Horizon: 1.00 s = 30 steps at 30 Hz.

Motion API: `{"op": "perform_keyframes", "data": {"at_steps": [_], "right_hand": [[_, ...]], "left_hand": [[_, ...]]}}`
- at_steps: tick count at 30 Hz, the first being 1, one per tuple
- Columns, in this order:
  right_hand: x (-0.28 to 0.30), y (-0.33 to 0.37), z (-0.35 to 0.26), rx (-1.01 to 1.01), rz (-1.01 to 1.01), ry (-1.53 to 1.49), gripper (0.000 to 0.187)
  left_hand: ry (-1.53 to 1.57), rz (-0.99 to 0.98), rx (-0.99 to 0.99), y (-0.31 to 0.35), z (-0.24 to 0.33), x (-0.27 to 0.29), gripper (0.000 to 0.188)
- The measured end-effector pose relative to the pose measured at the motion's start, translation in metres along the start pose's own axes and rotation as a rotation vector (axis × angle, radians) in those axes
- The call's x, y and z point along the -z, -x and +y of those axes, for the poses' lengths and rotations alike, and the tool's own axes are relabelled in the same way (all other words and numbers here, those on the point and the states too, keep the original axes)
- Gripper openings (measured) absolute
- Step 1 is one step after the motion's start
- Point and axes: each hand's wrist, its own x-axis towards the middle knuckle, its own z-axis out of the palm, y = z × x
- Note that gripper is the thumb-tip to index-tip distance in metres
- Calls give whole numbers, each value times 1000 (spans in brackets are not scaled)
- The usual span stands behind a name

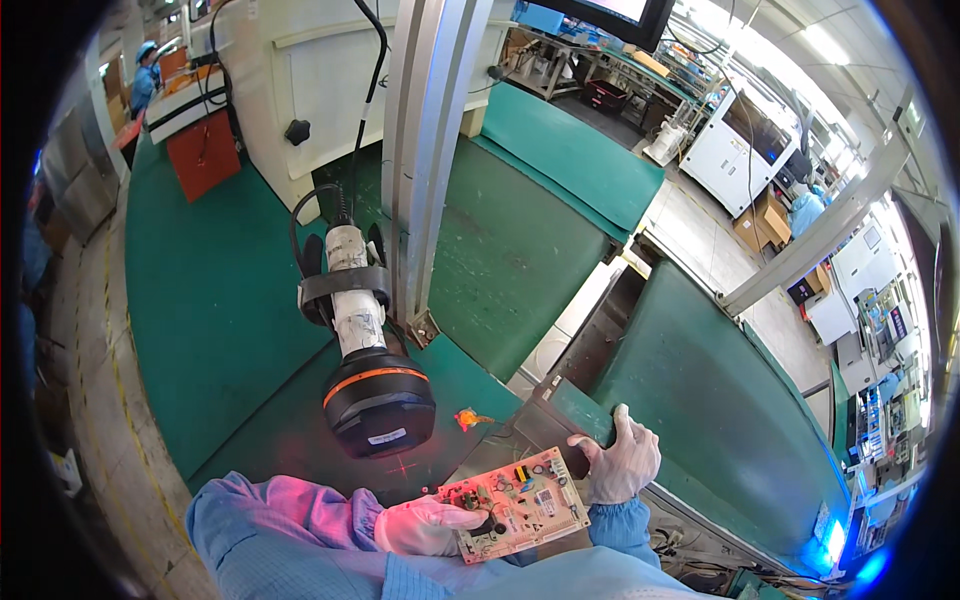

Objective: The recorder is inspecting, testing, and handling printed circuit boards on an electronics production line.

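Observation:
My left hand [425, 524], in a white glove, grips a pale printed circuit board [535, 515] by its left side, with the thumb over its component face. The board is tilted in front of my body and carries small parts and a white label. Beyond the board's right edge, my gloved right hand [622, 462] has thumb and forefinger apart, with nothing visible between them. It is beside the near end of a green conveyor belt [700, 380]; whether it touches the frame I cannot tell. Ahead of my left hand hangs a black barcode scanner [380, 405] with an orange band.
A metal post [425, 170] rises behind the scanner. A red aiming cross falls on the green mat [300, 440], near a small orange scrap [470, 419]. Another green belt [500, 250] runs beyond the post. A monitor [610, 15] hangs above; a blue light [835, 540] glows at right.

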Motion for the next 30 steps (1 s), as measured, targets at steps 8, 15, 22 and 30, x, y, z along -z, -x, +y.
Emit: {"op": "perform_keyframes", "data": {"at_steps": [8, 15, 22, 30], "right_hand": [[2, 7, 0, -103, -55, -11, 86], [1, 11, 1, -59, 9, -10, 85], [45, 7, -9, -308, 15, -391, 71], [125, 85, 49, -342, 311, -403, 47]], "left_hand": [[84, -149, -35, 0, -4, -14, 56], [-18, -219, -61, 1, -13, -8, 52], [-173, -84, -136, 4, -12, -18, 52], [-412, 56, -206, 7, -12, -28, 49]]}}
